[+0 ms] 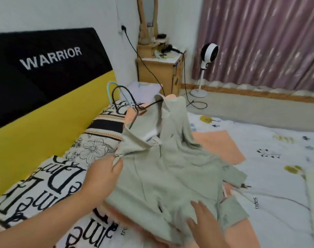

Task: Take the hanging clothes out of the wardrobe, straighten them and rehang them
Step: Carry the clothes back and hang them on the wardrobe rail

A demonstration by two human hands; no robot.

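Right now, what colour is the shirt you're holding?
The shirt is pale grey-green, plain; the head view shows it.

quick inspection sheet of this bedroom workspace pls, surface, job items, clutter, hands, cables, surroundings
surface: bed sheet, pale with small prints, patterned pillows by the headboard
job's things: grey-green shirt lying rumpled on an orange garment; black hanger at its collar, light blue hanger behind
clutter: hair dryer and small items on the dresser
grippers: left hand pinches the shirt's shoulder; right hand rests flat on its hem
cables: black cable from the wall socket down to the floor
surroundings: standing fan, pink curtain, mirror
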